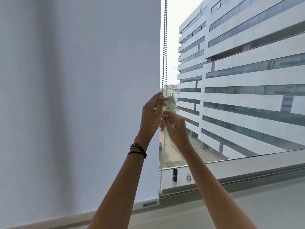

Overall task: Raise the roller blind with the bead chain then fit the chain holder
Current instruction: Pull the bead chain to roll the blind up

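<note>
Step in hand: raising the blind (79, 96), judged not far along, since the fabric hangs full length with its bottom bar (148, 203) down at sill level. The chain (165, 47) runs as a doubled loop just beside the blind's right edge, from above the frame down to the sill (247, 169), where its lower end rests near the bar's corner. Left hand (152, 113) is the upper one; its fingertips are pinched together on the chain at about mid-height of the window. Right hand (175, 124) sits just below and slightly right, thumb and forefinger closed on the chain as well; which strand of the loop each grip holds cannot be told, as the two strands lie nearly touching. A dark corded band (137, 150) circles the left wrist. On the sill, well below the hands: a small black cylinder (175, 174) standing upright, and near it a small clear piece (188, 176), probably the holder, though too small to confirm. Next move calls for a downward pull on one strand only, hand under hand, keeping the other strand free to run. The holder step waits until the blind is up.
</note>
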Demonstrator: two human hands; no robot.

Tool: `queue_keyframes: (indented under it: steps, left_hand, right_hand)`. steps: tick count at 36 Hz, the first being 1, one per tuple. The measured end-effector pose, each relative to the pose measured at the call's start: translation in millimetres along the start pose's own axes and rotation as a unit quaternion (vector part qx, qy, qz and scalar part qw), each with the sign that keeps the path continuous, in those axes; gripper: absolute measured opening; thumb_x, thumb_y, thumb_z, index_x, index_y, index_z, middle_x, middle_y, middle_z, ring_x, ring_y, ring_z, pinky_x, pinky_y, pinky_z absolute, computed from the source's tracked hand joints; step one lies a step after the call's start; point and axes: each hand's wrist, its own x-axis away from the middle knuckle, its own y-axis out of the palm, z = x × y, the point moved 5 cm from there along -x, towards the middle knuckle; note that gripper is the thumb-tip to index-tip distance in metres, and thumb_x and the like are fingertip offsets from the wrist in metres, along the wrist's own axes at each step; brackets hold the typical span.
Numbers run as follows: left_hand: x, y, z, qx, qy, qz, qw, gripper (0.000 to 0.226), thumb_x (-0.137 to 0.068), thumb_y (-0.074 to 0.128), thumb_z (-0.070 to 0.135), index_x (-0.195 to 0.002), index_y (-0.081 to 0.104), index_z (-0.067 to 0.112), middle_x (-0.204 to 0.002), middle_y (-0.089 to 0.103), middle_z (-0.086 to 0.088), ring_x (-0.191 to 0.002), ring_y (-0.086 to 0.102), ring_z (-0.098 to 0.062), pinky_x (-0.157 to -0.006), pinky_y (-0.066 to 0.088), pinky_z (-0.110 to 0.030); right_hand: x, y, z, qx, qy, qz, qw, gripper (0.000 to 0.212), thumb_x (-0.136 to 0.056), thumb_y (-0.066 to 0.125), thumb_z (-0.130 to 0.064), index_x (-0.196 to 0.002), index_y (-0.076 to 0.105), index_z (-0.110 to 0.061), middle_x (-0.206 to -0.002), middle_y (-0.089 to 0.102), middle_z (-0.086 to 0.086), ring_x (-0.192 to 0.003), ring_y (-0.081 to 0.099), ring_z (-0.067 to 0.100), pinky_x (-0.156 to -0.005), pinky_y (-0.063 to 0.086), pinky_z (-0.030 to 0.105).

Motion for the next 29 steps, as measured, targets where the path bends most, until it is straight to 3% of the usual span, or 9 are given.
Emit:
queue_keyframes:
  steps: [2,6,10,14,21,25,29]
  left_hand:
    - [-5,1,4,0.008,0.003,0.041,0.999,0.029,-0.101,0.043,0.019,-0.121,0.059,0.006,-0.095,0.070,-0.003,-0.082,0.070,-0.017,-0.078,0.059,-0.038]
    - [-14,5,11,0.027,0.019,0.086,0.996,0.025,-0.098,0.049,0.017,-0.115,0.063,0.005,-0.080,0.070,-0.004,-0.066,0.070,-0.018,-0.071,0.060,-0.034]
    - [-21,7,10,0.013,0.040,0.100,0.994,0.020,-0.098,0.050,0.012,-0.103,0.068,0.006,-0.059,0.062,0.004,-0.052,0.060,-0.007,-0.062,0.058,-0.030]
    - [-19,10,8,0.009,0.044,0.099,0.994,0.021,-0.098,0.049,0.011,-0.093,0.070,0.010,-0.054,0.056,0.006,-0.051,0.053,-0.005,-0.064,0.055,-0.039]
    - [-11,11,0,-0.056,0.040,0.093,0.993,0.023,-0.098,0.049,0.014,-0.090,0.071,0.013,-0.055,0.057,0.010,-0.055,0.056,-0.003,-0.067,0.057,-0.038]
    - [-10,7,-5,-0.053,0.040,0.092,0.994,0.024,-0.098,0.048,0.013,-0.089,0.070,0.009,-0.055,0.056,0.009,-0.053,0.055,-0.004,-0.064,0.052,-0.029]
    - [-10,9,-3,-0.045,0.045,0.073,0.995,0.025,-0.099,0.048,0.014,-0.089,0.070,0.007,-0.055,0.056,0.011,-0.052,0.054,-0.002,-0.060,0.049,-0.021]
  right_hand:
    - [-1,-4,-1,0.015,-0.015,-0.003,1.000,0.015,-0.094,0.048,-0.005,-0.090,0.062,0.000,-0.058,0.058,-0.002,-0.046,0.056,0.005,-0.051,0.047,0.016]
    - [1,-1,0,0.017,-0.041,-0.018,0.999,0.017,-0.094,0.047,-0.006,-0.086,0.062,-0.007,-0.056,0.056,-0.006,-0.046,0.054,0.006,-0.052,0.047,0.015]
    - [3,0,1,0.020,-0.065,-0.028,0.997,0.019,-0.095,0.046,-0.008,-0.080,0.056,-0.016,-0.054,0.052,-0.010,-0.047,0.053,0.003,-0.052,0.043,0.010]
    - [5,3,3,0.003,-0.071,-0.035,0.997,0.022,-0.095,0.044,-0.006,-0.078,0.053,-0.015,-0.053,0.049,-0.008,-0.045,0.050,0.004,-0.051,0.043,0.014]
    - [14,9,17,0.004,-0.065,-0.028,0.997,0.027,-0.095,0.042,0.000,-0.075,0.051,-0.017,-0.053,0.050,-0.005,-0.048,0.050,0.010,-0.048,0.041,0.017]
    - [17,9,23,-0.009,-0.059,-0.023,0.998,0.024,-0.095,0.042,0.000,-0.081,0.058,-0.010,-0.056,0.056,0.010,-0.050,0.053,0.018,-0.051,0.045,0.029]
    - [18,9,23,0.000,-0.069,-0.017,0.997,0.022,-0.096,0.042,-0.002,-0.081,0.058,-0.008,-0.056,0.054,0.002,-0.051,0.054,0.013,-0.050,0.043,0.018]
